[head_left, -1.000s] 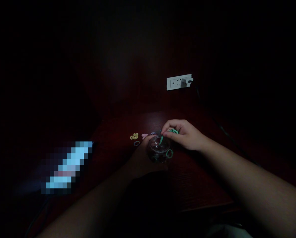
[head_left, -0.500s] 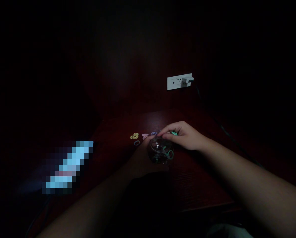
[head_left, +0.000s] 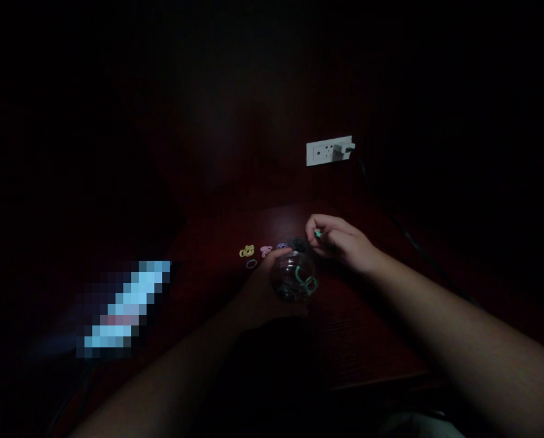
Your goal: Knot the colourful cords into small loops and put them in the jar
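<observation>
A small clear jar (head_left: pixel 286 281) is tilted in the grip of my left hand (head_left: pixel 260 289), its mouth up. Green hair ties (head_left: pixel 306 281) show in the jar, against its right side. Just right of the mouth, my right hand (head_left: pixel 338 240) is closed, and a bit of a green hair tie (head_left: pixel 317 233) shows between its fingers. Beyond the jar lie small groups of hair ties: yellow (head_left: pixel 247 250), pink (head_left: pixel 266 251), purple (head_left: pixel 282 246) and dark (head_left: pixel 299 244). A single pale ring-shaped hair tie (head_left: pixel 251 264) lies nearer, left of the jar.
The dark red wooden table (head_left: pixel 354 340) is dimly lit. At the left a bright, blurred-out screen (head_left: pixel 126 310) stands with a cable below it. A white wall socket (head_left: pixel 329 151) with a plug is behind, its cord (head_left: pixel 409 237) running down to the right.
My right hand dropped a green hair tie into the jar and drew back to the right with green still in its fingers. My left hand keeps the jar in place.
</observation>
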### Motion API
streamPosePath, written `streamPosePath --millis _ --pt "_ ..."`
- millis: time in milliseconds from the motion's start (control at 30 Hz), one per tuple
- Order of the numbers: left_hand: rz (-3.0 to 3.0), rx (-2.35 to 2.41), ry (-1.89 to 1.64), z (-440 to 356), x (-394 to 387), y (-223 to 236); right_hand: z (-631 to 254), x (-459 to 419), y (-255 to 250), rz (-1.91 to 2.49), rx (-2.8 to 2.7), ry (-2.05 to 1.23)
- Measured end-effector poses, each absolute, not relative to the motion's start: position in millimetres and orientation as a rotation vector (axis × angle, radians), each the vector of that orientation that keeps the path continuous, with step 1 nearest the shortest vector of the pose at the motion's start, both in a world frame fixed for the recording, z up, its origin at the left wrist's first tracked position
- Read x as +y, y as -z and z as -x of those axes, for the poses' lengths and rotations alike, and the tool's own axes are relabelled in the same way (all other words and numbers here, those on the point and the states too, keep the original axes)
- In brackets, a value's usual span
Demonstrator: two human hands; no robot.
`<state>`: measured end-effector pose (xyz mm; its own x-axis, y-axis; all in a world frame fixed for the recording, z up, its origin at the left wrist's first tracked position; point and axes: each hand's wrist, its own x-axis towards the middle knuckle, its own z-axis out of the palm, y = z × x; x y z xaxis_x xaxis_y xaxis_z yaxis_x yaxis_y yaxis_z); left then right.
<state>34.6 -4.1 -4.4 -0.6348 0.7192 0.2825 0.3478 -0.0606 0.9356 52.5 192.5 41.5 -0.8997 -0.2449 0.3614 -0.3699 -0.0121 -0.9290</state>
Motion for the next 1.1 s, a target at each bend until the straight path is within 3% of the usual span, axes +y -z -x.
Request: streamPosePath --millis 300,1100 --pt "-1.147 1.986 -1.698 -32.1 -5.6 6.1 -43.9 193.7 -37.1 -0.528 -2.156 -1.818" --pt "-1.12 1.983 -1.725 -34.9 -6.0 5.3 -48.7 189.9 -37.4 -0.621 -2.188 -1.855"
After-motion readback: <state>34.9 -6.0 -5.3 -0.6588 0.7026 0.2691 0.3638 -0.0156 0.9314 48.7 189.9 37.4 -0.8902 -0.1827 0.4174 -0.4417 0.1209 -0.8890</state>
